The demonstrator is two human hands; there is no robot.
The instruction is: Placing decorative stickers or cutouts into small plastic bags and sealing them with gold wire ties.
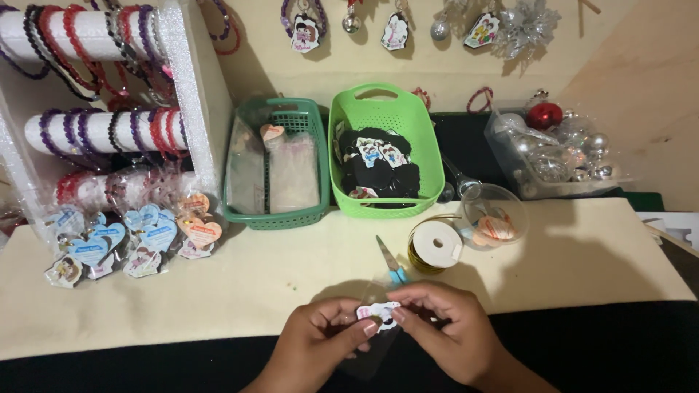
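A dark green basket [277, 164] of clear bags stands just beside a light green basket [384, 149] of dark cut-outs on the worktop [218, 291]. Blue-handled scissors [392, 262], a spool of gold wire [433, 246] and a clear bowl [494, 216] lie nearby. A white bracelet rack [109, 109] stands left.

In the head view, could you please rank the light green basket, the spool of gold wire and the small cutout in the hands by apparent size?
1. Light green basket
2. Spool of gold wire
3. Small cutout, though it is nearest the camera
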